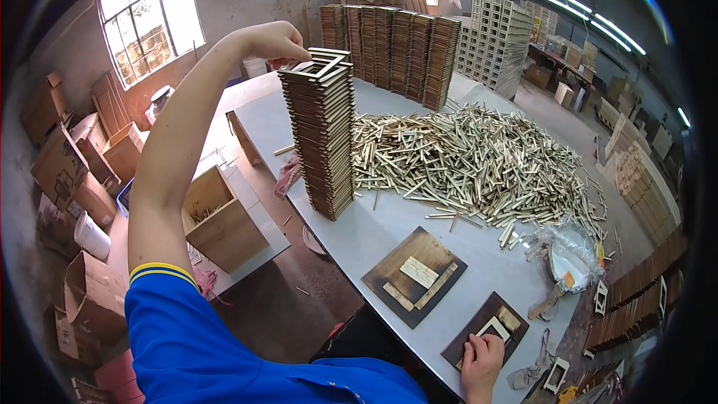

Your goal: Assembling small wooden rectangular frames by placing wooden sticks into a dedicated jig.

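My left hand (277, 43) is raised at the top of a tall stack of small wooden frames (321, 142). Its fingers are pinched on a pale wooden frame (329, 67) lying at the stack's top. Low on the right, my right hand (482, 363) has its fingers curled on the near edge of a pale rectangular frame (492, 329), which rests on a small dark board (490, 307). To the left of that lies a larger dark board (413, 253) bearing several side-by-side pale strips (419, 272) and two strips along its edges.
A wide heap of loose wooden strips (464, 161) covers the table's middle. Behind it stand tall rows of stacked frames (393, 52). A clear plastic bag with a white dish (568, 262) sits at the right. An open wooden box (224, 224) stands left of the grey table (351, 254).
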`<state>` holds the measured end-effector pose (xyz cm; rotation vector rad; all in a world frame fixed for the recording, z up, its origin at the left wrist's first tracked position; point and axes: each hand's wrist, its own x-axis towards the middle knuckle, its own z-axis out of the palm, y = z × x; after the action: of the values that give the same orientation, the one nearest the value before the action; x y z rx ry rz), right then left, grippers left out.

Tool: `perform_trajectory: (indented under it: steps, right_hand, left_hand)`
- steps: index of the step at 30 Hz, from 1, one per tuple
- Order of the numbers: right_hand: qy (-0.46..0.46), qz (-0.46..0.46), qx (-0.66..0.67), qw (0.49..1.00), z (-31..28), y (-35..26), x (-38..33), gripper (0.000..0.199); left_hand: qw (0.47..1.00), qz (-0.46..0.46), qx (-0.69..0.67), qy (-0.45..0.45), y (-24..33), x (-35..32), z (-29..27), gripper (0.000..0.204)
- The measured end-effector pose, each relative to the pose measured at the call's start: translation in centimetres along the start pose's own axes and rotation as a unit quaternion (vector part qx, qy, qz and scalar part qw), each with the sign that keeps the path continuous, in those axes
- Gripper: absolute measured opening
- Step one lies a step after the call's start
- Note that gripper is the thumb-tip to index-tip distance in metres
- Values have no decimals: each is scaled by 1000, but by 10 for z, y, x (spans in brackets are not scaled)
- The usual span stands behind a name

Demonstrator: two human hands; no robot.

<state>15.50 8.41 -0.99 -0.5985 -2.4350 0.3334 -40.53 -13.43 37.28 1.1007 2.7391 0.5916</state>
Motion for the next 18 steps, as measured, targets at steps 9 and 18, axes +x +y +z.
perform_trajectory:
  steps: [9, 18]
  right_hand:
    - [-35, 43, 13, 998, -5, -1, 0, 19]
    - [-32, 53, 4, 998, -8, -4, 2, 19]
  left_hand:
    - [998, 13, -4, 57, -5, -2, 2, 9]
    - [833, 348, 338, 267, 90, -64, 145, 19]
